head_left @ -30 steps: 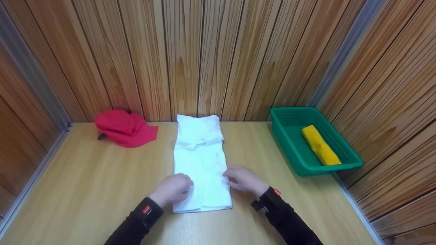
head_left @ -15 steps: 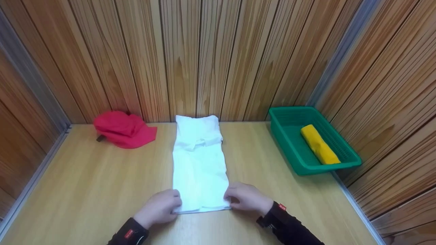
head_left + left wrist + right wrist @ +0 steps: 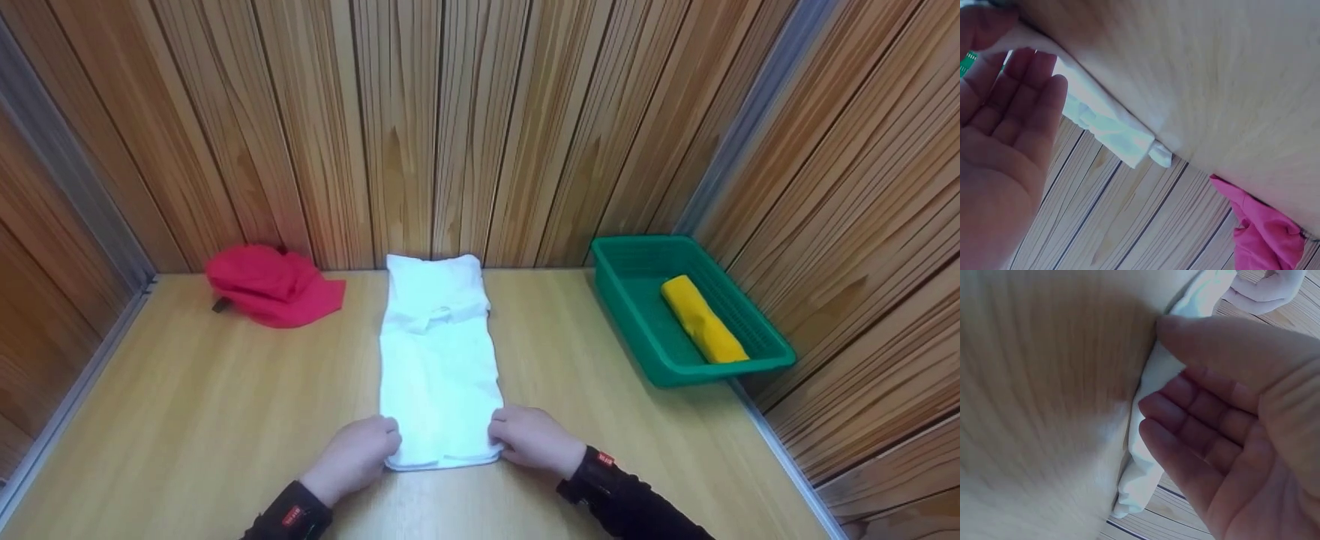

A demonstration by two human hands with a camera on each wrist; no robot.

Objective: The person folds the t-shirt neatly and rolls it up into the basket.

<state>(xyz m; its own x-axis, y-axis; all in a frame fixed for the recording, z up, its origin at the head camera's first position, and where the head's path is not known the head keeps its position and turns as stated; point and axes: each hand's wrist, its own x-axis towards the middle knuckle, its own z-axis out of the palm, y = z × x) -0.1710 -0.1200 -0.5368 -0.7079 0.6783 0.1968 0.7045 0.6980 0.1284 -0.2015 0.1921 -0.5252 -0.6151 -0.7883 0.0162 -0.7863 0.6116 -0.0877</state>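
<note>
A white folded garment (image 3: 439, 375) lies as a long strip on the table, its far end against the back wall. My left hand (image 3: 356, 454) pinches its near left corner; in the left wrist view the edge runs between the thumb (image 3: 985, 28) and the curled fingers. At the near right corner my right hand (image 3: 536, 442) grips the opposite edge, fingertips over the cloth. The right wrist view shows that thumb (image 3: 1207, 337) at the garment's edge, low by the table, with other fingers curled beside it.
A red cap (image 3: 274, 289) sits at the back left, near the wall. To the right stands a green plastic basket (image 3: 630, 322) holding a rolled yellow cloth (image 3: 703, 321). Wood-panelled walls (image 3: 465, 135) enclose the table (image 3: 225, 405) on the left, back and right.
Both hands have come back from the garment's middle and sides to its near corners and taken hold there. The near right corner has shifted slightly inward. Cap and basket stay put.
</note>
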